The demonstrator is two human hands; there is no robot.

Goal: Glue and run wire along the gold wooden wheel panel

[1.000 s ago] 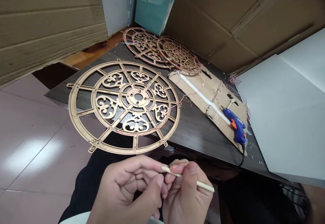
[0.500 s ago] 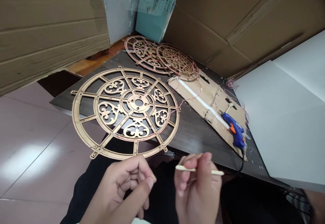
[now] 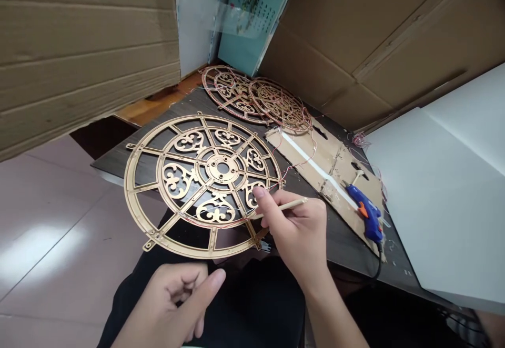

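A thin pale wooden stick (image 3: 292, 204) is pinched in my right hand (image 3: 298, 227). Its tip end reaches over the lower right part of a round openwork wooden panel (image 3: 213, 231) with spokes and scrolled cut-outs. Red and white thin wires (image 3: 232, 224) run along the panel's inner ring, partly hidden near the fingers. Below the panel's front edge, above the lap, my left hand (image 3: 173, 300) is loosely closed, its fingers curled and thumb pointing out. Nothing shows in it. The panel overhangs the front of the dark table (image 3: 303, 180).
Two similar round panels (image 3: 229, 93) with wires lie at the back. A blue glue gun (image 3: 365, 208) rests on a cardboard sheet (image 3: 305, 151) bearing a white strip. Cardboard walls (image 3: 87, 38) stand left and behind; a white board (image 3: 445, 195) is at the right.
My right hand has moved up and forward with the stick, from above the lap to the panel's lower right. My left thumb has come off the fingertips. The view has shifted slightly.
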